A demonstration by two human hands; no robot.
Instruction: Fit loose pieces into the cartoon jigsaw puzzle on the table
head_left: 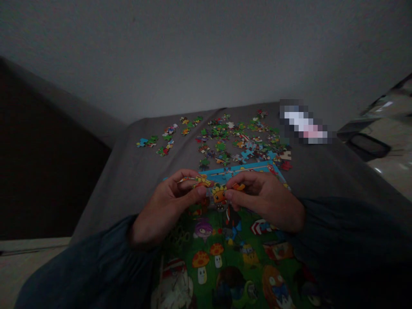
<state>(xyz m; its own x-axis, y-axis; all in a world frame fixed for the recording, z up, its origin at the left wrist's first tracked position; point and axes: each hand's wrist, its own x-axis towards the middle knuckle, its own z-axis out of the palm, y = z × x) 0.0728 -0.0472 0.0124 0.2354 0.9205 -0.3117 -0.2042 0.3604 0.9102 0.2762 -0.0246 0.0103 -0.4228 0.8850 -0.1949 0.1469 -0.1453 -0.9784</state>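
Two hands meeting above the picture board (pixel 225 262), left hand (pixel 164 206) pinching a small yellow-orange puzzle piece (pixel 201 180) between thumb and fingertips, right hand (pixel 264 199) pinching an orange piece (pixel 238 186) the same way, the two pieces near each other, just apart. Lying beyond them on the grey cloth (pixel 128 171), a scatter of loose pieces (pixel 231 137), well apart from both hands. Showing at both wrists, dark sleeves (pixel 337 231).

My left hand (pixel 164 206) and right hand (pixel 262 199) meet in front of me, near the middle, fingertips almost touching. Both are curled, thumbs pressed against forefingers in a pinch. My dark-sleeved forearms angle inward from the near left and near right.
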